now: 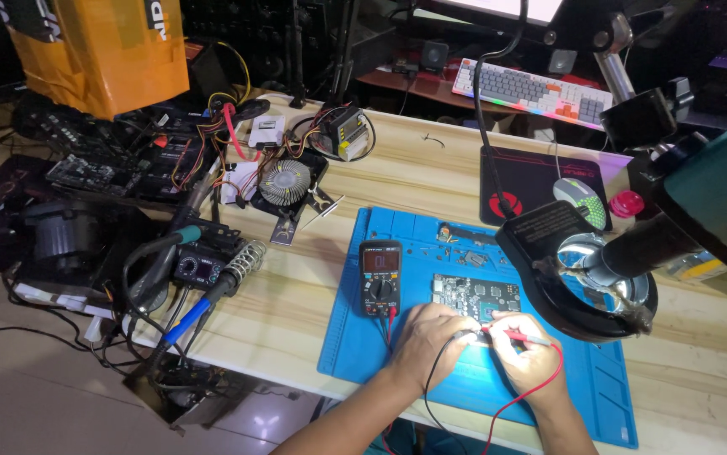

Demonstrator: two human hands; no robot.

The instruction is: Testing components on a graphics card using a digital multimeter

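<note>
My left hand grips a black multimeter probe, its tip pointing toward the near edge of a small green circuit board. In my right hand is the red probe, its red lead curling off the table's front. Both tips meet close together just below the board. A black handheld multimeter with a dial lies left of the board. Everything rests on a blue work mat.
A black microscope stand and lens hangs over the mat's right side. A soldering station with iron and coil holder sits left. A cooler fan, wiring, motherboard, mouse and keyboard lie farther back.
</note>
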